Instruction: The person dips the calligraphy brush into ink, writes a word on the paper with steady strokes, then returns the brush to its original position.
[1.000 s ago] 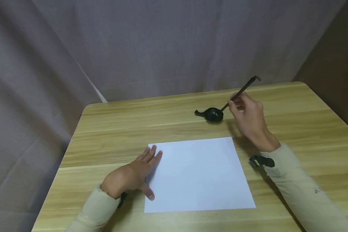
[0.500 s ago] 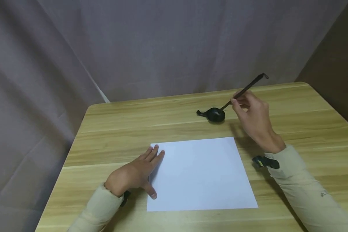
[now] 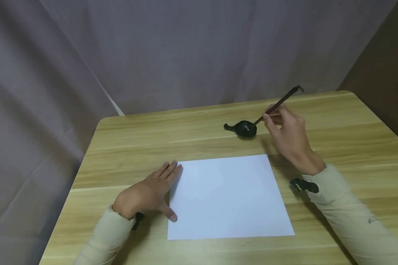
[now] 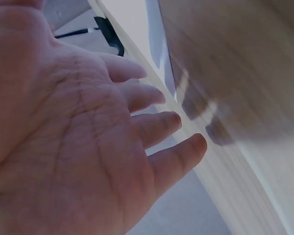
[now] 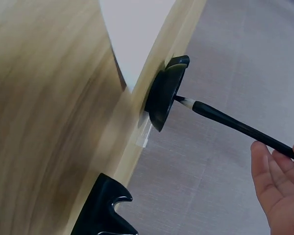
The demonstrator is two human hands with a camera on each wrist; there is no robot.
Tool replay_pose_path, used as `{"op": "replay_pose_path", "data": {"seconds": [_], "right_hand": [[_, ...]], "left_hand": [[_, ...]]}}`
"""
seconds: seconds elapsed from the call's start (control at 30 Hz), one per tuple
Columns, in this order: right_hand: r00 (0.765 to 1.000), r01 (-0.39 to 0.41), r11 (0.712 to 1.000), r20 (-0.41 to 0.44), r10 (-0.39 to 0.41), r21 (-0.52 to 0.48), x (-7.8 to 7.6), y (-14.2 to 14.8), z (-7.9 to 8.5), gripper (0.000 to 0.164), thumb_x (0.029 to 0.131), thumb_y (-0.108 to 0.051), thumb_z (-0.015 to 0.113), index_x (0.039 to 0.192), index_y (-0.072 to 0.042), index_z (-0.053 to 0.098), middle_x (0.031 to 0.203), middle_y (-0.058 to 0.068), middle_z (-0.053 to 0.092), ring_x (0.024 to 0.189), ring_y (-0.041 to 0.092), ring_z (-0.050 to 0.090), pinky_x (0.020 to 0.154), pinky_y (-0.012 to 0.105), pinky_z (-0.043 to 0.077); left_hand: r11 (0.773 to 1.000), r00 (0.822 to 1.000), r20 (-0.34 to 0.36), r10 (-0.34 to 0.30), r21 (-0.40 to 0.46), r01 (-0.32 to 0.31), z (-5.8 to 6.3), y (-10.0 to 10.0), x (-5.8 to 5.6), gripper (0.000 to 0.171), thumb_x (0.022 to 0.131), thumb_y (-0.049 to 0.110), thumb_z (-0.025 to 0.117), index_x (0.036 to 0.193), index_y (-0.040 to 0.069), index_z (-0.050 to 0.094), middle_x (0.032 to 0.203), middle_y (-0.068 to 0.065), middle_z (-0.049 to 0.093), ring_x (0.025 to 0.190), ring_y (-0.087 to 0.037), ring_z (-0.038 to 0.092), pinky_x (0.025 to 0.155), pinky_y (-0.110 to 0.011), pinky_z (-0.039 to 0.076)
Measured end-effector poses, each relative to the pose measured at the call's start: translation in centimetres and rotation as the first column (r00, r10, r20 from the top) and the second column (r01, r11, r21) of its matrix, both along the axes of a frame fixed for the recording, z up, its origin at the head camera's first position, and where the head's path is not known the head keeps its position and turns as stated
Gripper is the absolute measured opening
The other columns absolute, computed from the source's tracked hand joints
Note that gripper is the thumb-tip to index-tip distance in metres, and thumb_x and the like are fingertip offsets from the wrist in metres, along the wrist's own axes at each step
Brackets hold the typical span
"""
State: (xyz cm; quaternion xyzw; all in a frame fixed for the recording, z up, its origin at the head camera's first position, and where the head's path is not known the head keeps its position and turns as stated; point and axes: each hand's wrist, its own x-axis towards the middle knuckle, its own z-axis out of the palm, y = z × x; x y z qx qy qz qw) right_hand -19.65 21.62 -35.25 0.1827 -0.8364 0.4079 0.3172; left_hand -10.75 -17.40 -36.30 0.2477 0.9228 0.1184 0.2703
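My right hand [image 3: 286,136] pinches a writing brush [image 3: 282,102] partway along its dark handle, which slants up to a small hanging loop. The brush's tip is at the rim of a black gourd-shaped ink dish [image 3: 246,129]. In the right wrist view the brush [image 5: 235,124] shows a pale band above a black tip touching the dish [image 5: 164,95]. A white sheet of paper [image 3: 232,198] lies nearer me. My left hand [image 3: 146,195] is spread at the paper's left edge, fingers straight and thumb over the edge; its palm [image 4: 73,127] faces the left wrist camera.
The wooden table [image 3: 126,143] ends at the back against a grey curtain [image 3: 185,55]. A dark brown surface [image 3: 384,66] stands at the right. Black straps with buckles [image 3: 304,185] sit at both sleeve cuffs.
My left hand has slid slightly left on the paper's edge, its fingers closer together. The right hand keeps the brush at the dish with only small shifts. The paper stays in place.
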Motion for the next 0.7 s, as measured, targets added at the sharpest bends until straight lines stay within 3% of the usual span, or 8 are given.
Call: {"op": "replay_pose_path", "data": {"seconds": [0.07, 0.2, 0.3, 0.4, 0.53, 0.7], "right_hand": [[1.000, -0.003, 1.000, -0.006, 0.003, 0.012, 0.0, 0.1, 0.0, 0.012, 0.101, 0.004, 0.064, 0.110, 0.011, 0.065, 0.100, 0.020, 0.074, 0.095, -0.020, 0.059, 0.086, 0.007, 0.052], [1.000, -0.004, 1.000, 0.006, 0.004, 0.025, 0.0, 0.2, 0.1, 0.013, 0.102, 0.003, 0.063, 0.111, 0.011, 0.064, 0.102, 0.021, 0.073, 0.097, 0.011, 0.075, 0.087, 0.006, 0.052], [1.000, 0.002, 0.999, 0.028, -0.003, 0.032, 0.1, 0.3, 0.3, 0.015, 0.103, 0.001, 0.062, 0.113, 0.011, 0.064, 0.103, 0.022, 0.073, 0.096, 0.034, 0.076, 0.086, 0.005, 0.051], [0.999, 0.019, 1.000, 0.030, -0.020, 0.024, 0.3, 0.6, 0.7, 0.016, 0.104, -0.001, 0.062, 0.114, 0.011, 0.063, 0.104, 0.021, 0.073, 0.095, 0.014, 0.075, 0.085, 0.004, 0.050], [1.000, 0.008, 1.000, -0.023, -0.009, -0.008, 0.7, 0.9, 1.6, 0.014, 0.102, 0.002, 0.063, 0.111, 0.013, 0.063, 0.102, 0.021, 0.074, 0.089, -0.013, 0.064, 0.084, 0.006, 0.052], [0.996, -0.018, 1.000, -0.089, 0.016, -0.019, 1.8, 0.5, 2.8, 0.013, 0.098, 0.008, 0.066, 0.110, 0.014, 0.065, 0.101, 0.023, 0.074, 0.090, -0.017, 0.063, 0.086, 0.007, 0.052]], "left_hand": [[1.000, 1.000, 0.007, 0.009, -0.009, -0.009, 0.0, -0.3, -0.1, 0.147, 0.067, 0.051, 0.098, 0.170, 0.006, 0.004, 0.177, -0.015, -0.007, 0.162, -0.040, -0.006, 0.130, -0.059, 0.009], [0.999, 1.000, 0.005, 0.011, -0.035, -0.011, -0.2, -0.3, -0.3, 0.147, 0.066, 0.050, 0.099, 0.170, 0.005, 0.005, 0.177, -0.015, -0.006, 0.162, -0.041, -0.005, 0.129, -0.061, 0.010], [0.999, 1.000, -0.007, 0.008, -0.050, -0.009, -0.4, -0.1, -0.3, 0.148, 0.065, 0.051, 0.098, 0.170, 0.006, 0.005, 0.177, -0.013, -0.006, 0.162, -0.042, -0.005, 0.129, -0.062, 0.010], [0.999, 1.000, -0.017, 0.008, -0.050, -0.009, -0.4, 0.3, -0.4, 0.147, 0.065, 0.052, 0.098, 0.170, 0.007, 0.005, 0.178, -0.012, -0.005, 0.162, -0.041, -0.005, 0.129, -0.062, 0.010], [0.999, 1.000, -0.020, 0.006, -0.044, -0.007, -0.5, 0.9, -0.5, 0.147, 0.065, 0.053, 0.098, 0.171, 0.009, 0.006, 0.178, -0.010, -0.005, 0.163, -0.039, -0.005, 0.130, -0.060, 0.008], [0.999, 1.000, -0.010, 0.009, -0.046, -0.009, -0.6, 1.0, -0.7, 0.147, 0.067, 0.052, 0.098, 0.170, 0.008, 0.003, 0.178, -0.011, -0.006, 0.163, -0.038, -0.007, 0.130, -0.059, 0.006]]}}
